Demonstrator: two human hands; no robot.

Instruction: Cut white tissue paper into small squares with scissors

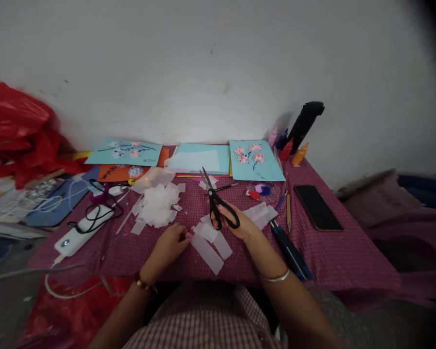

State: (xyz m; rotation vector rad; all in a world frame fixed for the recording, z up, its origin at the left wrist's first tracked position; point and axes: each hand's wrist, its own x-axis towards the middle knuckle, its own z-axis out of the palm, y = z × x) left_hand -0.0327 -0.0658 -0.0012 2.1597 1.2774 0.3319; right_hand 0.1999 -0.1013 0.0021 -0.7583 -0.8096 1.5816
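Observation:
My right hand [238, 224] is closed on black-handled scissors [211, 193], which point away from me with their blades slightly apart. My left hand [172, 241] has its thumb and fingers pinched at the end of a strip of thin white paper [208, 254]. Other white strips and pieces lie between the two hands, and more white paper [257, 213] rests beyond my right wrist. Past my left hand sits a heap of small cut white paper pieces [158, 206]. A dark pen-like tool [225, 187] lies behind the scissors.
Blue cards with blossom pictures [257, 160] line the wall. Paint bottles [285, 149], a phone [319, 207], a pencil [288, 212] and a blue utility knife [291, 249] are at right. A white power strip [82, 232] with a black cable lies left, near a red plastic bag [18, 126].

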